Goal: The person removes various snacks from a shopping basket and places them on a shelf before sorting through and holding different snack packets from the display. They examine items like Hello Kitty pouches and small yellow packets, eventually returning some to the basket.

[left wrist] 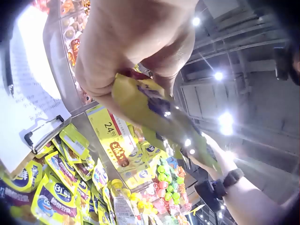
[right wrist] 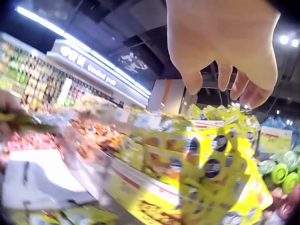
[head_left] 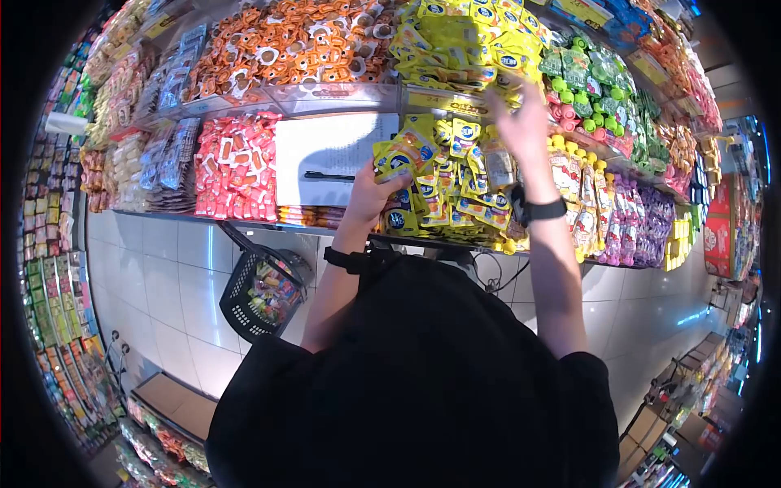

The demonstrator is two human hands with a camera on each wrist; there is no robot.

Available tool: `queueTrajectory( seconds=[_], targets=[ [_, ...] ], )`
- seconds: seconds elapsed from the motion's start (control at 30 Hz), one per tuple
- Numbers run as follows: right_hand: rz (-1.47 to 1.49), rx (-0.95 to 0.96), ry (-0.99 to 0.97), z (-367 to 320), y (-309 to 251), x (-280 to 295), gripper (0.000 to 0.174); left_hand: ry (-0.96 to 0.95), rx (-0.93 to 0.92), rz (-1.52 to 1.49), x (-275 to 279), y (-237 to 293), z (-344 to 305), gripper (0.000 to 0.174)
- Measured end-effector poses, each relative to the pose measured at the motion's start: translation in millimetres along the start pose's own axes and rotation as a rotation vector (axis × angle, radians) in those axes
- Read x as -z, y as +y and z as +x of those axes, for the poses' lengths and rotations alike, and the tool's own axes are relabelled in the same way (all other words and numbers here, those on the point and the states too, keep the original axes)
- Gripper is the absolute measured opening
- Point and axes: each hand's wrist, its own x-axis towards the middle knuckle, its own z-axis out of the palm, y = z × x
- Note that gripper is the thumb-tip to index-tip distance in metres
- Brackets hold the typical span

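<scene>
My left hand grips yellow snack packets at the near edge of the lower bin. Up close in the left wrist view, a shiny yellow packet is pinched between thumb and fingers. My right hand is raised over the shelf by the upper heap of yellow packets, blurred in the head view. In the right wrist view its fingers hang loosely down over that heap, holding nothing. More yellow packets lie in the lower bin between the two hands.
Left of the lower bin lies a clipboard with paper and a black pen. A price sign fronts the upper bin. Pink packets and yellow-capped bags flank them. A black basket with colourful packets stands on the floor.
</scene>
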Motion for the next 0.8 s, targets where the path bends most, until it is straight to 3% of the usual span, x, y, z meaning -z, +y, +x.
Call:
queueTrajectory(
  seconds=[0.07,0.13,0.2,0.27,0.33,0.4,0.47,0.6,0.67,0.73,0.8],
  targets=[
    [0.328,-0.216,-0.387,-33,-1,-22,0.053,-0.071,0.067,0.126,-5,3,1,0.045],
    [0.369,-0.135,-0.505,-59,-12,-28,0.041,-0.144,0.047,0.159,-7,-7,6,0.047],
    [0.264,-0.188,-0.426,-69,-21,-19,0.023,-0.217,0.014,0.184,-9,-13,8,0.049],
    [0.356,-0.268,-0.429,-78,4,-21,0.018,-0.179,0.049,0.329,-11,-11,10,0.049],
    [0.395,-0.208,-0.353,-82,-1,-13,0.007,-0.196,-0.104,0.424,0,-23,23,0.049],
    [0.244,-0.137,-0.575,-72,-32,12,0.026,-0.212,-0.170,0.485,-3,-22,25,0.049],
    [0.099,0.084,-0.402,-73,-37,5,0.035,-0.299,-0.026,0.462,-8,-17,20,0.053],
    [0.136,0.057,-0.583,-60,-30,1,0.030,-0.354,-0.001,0.393,-7,-19,19,0.056],
    [0.164,0.007,-0.789,-54,-19,-1,0.027,-0.317,0.046,0.536,-4,-14,21,0.054],
    [0.114,0.073,-0.841,-32,-17,16,0.029,-0.293,0.028,0.422,-5,-6,19,0.053],
    [0.255,0.035,-0.607,-10,1,19,0.023,-0.267,0.009,0.306,-3,0,19,0.051]
  ],
)
